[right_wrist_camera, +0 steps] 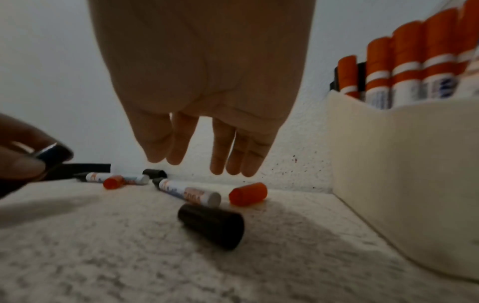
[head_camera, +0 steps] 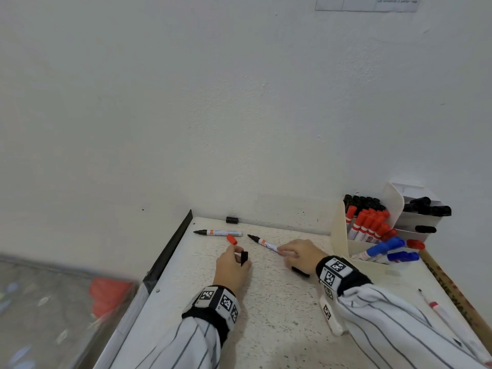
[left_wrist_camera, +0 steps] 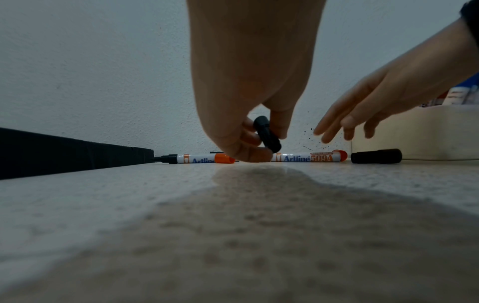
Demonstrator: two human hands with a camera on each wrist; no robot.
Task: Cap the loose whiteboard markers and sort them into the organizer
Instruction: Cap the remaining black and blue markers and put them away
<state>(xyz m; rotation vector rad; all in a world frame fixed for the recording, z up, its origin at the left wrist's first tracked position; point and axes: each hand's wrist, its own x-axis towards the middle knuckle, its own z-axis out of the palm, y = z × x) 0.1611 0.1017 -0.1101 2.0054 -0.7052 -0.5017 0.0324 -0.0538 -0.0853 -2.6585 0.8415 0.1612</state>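
Nearest on the speckled desk [head_camera: 266,315], at the right edge, lies a thin pen-like item [head_camera: 439,312] with a red band; blurred, so I cannot tell what it is. Left hand [head_camera: 232,267] pinches a black cap [left_wrist_camera: 267,134] between thumb and fingertips, held just above the desk surface. Right hand [head_camera: 300,255] has its fingers straight and relaxed, holding nothing in the right wrist view; its fingertips hover over the tail of an uncapped black-tipped marker [head_camera: 262,242], contact not clear. A second black cap [right_wrist_camera: 211,227] lies on its side under the right palm. An orange cap [right_wrist_camera: 248,193] lies just right of that marker's tail. Farther left, another uncapped marker [head_camera: 218,232] lies parallel to the far wall, with a second orange cap [head_camera: 232,239] just in front of it. A third black cap [head_camera: 232,219] sits against the wall. Far right: cream organizer [head_camera: 339,235], with red-capped markers [head_camera: 367,225] upright, black-capped ones [head_camera: 362,201] behind them, blue-capped ones [head_camera: 388,250] slanting in the nearer compartment.
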